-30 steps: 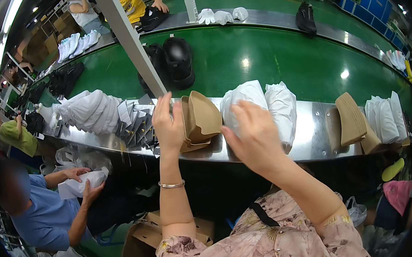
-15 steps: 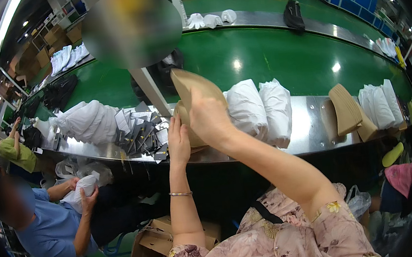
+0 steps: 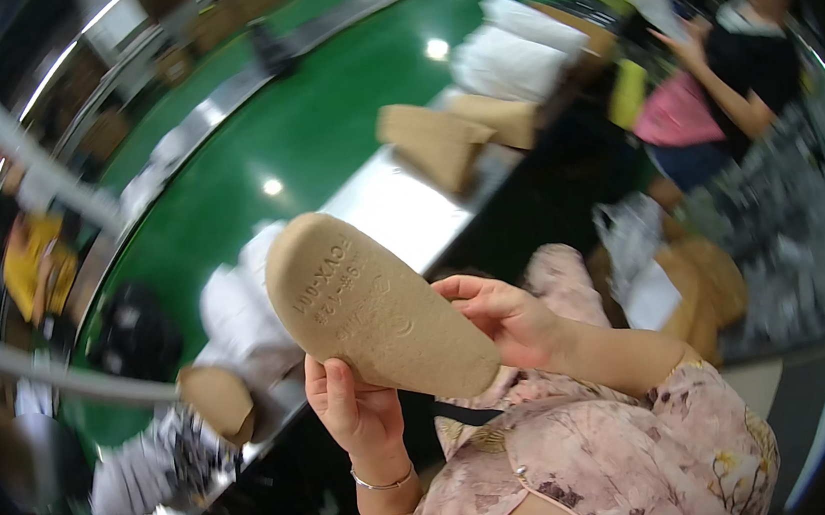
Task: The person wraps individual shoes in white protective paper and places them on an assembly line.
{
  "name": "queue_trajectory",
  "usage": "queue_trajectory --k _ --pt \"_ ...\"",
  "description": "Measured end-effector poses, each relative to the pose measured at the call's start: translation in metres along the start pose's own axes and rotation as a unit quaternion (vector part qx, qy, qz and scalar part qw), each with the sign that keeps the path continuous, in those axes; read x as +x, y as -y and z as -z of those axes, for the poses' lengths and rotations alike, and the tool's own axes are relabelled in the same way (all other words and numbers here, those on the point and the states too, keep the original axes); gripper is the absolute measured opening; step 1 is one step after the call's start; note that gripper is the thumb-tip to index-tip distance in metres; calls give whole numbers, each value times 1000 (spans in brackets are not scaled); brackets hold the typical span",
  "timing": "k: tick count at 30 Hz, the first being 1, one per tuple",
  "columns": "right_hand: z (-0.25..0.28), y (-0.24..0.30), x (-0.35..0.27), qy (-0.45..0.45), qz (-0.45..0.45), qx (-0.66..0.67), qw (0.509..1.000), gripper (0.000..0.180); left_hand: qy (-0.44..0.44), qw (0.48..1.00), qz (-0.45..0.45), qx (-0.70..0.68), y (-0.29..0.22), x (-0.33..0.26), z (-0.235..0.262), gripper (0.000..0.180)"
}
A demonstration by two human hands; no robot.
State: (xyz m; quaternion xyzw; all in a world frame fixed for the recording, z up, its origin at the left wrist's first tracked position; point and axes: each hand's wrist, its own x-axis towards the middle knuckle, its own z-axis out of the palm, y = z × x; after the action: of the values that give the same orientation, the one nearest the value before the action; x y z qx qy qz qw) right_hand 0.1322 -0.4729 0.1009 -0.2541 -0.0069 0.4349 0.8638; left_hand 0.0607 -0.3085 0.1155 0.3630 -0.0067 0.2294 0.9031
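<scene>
Between both my hands is a tan moulded-pulp shoe insert (image 3: 378,311), long and rounded, with embossed marks on the face that shows. My left hand (image 3: 353,405) grips its lower left edge, thumb on the face and fingers behind. At the narrower end, my right hand (image 3: 505,323) pinches the upper right edge. Another tan insert (image 3: 217,404) stands on the metal bench, left of my left hand. White-wrapped bundles (image 3: 237,311) lie just behind the held insert. Further right along the bench are stacked tan inserts (image 3: 433,145).
More white-wrapped bundles (image 3: 516,50) sit at the bench's far right end. A co-worker in black (image 3: 749,61) stands there, holding something white. Clear plastic bags (image 3: 632,244) and brown cardboard (image 3: 703,292) are beside my right arm. A metal post (image 3: 73,374) crosses the left side.
The view has swung to the right. Both hands have drawn back from the bench toward my body, bringing one insert along, now held with its embossed face showing.
</scene>
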Motion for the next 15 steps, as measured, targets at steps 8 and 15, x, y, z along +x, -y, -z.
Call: queue_trajectory --k 8,15 --pt "213 26 -148 -423 308 -388 759 25 75 924 368 74 156 -8 -21 22" --pt "465 6 -244 -707 145 -400 565 38 30 881 451 137 204 -18 -44 20"
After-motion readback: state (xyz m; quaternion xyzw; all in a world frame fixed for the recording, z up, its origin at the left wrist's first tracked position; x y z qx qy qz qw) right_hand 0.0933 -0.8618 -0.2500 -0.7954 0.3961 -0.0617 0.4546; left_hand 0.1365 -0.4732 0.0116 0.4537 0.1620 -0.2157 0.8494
